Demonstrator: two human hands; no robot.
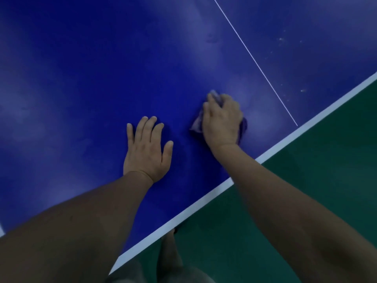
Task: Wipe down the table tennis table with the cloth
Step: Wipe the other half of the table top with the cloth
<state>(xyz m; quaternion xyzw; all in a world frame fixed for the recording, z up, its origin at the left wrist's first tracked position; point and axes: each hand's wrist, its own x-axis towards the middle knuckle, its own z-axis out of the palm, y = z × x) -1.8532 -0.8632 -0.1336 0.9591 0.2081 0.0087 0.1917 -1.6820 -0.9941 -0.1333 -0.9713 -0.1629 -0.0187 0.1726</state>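
Note:
The blue table tennis table (85,82) fills most of the head view, with a white edge band running diagonally at the lower right. My right hand (221,119) holds a bunched purple cloth (196,124) down on the table near that edge, fingers curled over it. Most of the cloth is hidden under the hand; folds stick out on both sides and past the fingertips. My left hand (146,150) lies flat on the bare surface to the left of the cloth, fingers straight and spread, holding nothing.
A thin white centre line (255,62) runs from the top of the frame down to the edge band. Pale specks (281,39) dot the surface to the right of that line. Green floor (316,180) lies beyond the edge, and my leg (169,254) stands below it.

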